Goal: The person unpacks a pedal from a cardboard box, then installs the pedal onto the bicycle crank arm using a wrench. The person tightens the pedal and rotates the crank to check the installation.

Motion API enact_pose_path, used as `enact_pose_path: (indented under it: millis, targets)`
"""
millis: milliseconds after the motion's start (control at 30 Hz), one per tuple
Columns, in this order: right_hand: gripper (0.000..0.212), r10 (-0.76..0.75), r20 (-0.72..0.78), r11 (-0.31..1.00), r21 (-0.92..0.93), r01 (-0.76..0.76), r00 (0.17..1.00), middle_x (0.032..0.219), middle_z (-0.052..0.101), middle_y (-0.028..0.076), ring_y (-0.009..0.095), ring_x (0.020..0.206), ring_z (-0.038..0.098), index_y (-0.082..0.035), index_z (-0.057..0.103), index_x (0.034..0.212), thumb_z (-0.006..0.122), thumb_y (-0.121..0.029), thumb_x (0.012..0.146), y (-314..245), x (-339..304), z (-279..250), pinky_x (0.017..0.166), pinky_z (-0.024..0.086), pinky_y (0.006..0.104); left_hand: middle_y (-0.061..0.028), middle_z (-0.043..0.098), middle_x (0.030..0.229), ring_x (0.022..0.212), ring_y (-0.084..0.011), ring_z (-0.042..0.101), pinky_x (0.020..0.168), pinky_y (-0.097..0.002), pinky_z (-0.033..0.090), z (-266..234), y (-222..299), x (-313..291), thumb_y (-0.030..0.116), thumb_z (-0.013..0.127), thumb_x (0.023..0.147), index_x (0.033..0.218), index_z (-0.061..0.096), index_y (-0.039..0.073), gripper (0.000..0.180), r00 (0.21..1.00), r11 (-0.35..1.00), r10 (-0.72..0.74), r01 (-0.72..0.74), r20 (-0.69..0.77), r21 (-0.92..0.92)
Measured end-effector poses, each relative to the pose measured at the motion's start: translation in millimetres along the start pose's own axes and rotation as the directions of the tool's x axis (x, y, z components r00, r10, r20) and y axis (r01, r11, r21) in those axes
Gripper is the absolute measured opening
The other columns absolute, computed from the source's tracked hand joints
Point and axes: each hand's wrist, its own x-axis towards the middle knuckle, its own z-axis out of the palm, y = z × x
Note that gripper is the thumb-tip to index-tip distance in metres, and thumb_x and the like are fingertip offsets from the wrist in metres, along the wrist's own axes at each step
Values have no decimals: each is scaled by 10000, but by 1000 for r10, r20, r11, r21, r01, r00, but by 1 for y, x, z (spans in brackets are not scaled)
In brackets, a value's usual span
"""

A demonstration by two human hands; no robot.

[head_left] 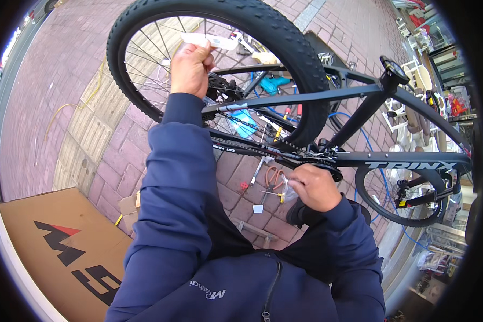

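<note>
A dark bicycle frame [306, 98] stretches across the view, its knobby rear tyre [314, 80] at the top and the front wheel [370, 196] at the right. Pinched in the fingers of my left hand [190, 67] is a white paper strip [212, 41], held up in front of the rear wheel's spokes. My right hand [317, 188] is closed by the crank, and a crumpled clear plastic bag [291, 191] sticks out from its fingers. The chain [252, 126] runs between the two hands. Whatever lies inside the bag is too small to tell.
Pliers with orange handles [273, 176] and other small tools lie on the brick paving [129, 177] below the bike. A large cardboard box [27, 214] stands at the lower left. Teal gloves [273, 84] show behind the wheel. Shelves of parts [424, 80] line the right side.
</note>
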Motion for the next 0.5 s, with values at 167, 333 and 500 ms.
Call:
enact_pose_path:
  millis: [167, 333, 500]
  targets:
    - [135, 77, -147, 996, 52, -70, 986, 883, 699, 151, 331, 789, 686, 11, 706, 928, 742, -71, 827, 11, 0, -20, 706, 543, 379, -50, 605, 948, 803, -135, 526, 738, -317, 472, -4, 10, -4, 176, 587, 1046, 1003, 587, 40, 142, 1000, 1000, -15, 15, 9, 22]
    - [120, 126, -211, 990, 87, -110, 969, 847, 685, 146, 335, 762, 672, 1, 708, 923, 729, -90, 849, 23, -1, -39, 694, 529, 388, -101, 676, 1028, 885, -161, 617, 849, -371, 523, -18, 16, -1, 210, 547, 1067, 1104, 612, -19, 241, 998, 997, -55, 54, 22, 58]
    - [107, 261, -378, 965, 117, -234, 888, 826, 690, 142, 303, 726, 674, 4, 720, 922, 694, -92, 883, 36, -17, -60, 678, 522, 363, -113, 707, 1103, 923, -165, 627, 851, -339, 507, -11, 19, -1, 247, 589, 1043, 1130, 612, 15, 249, 992, 986, -55, 71, -114, 148]
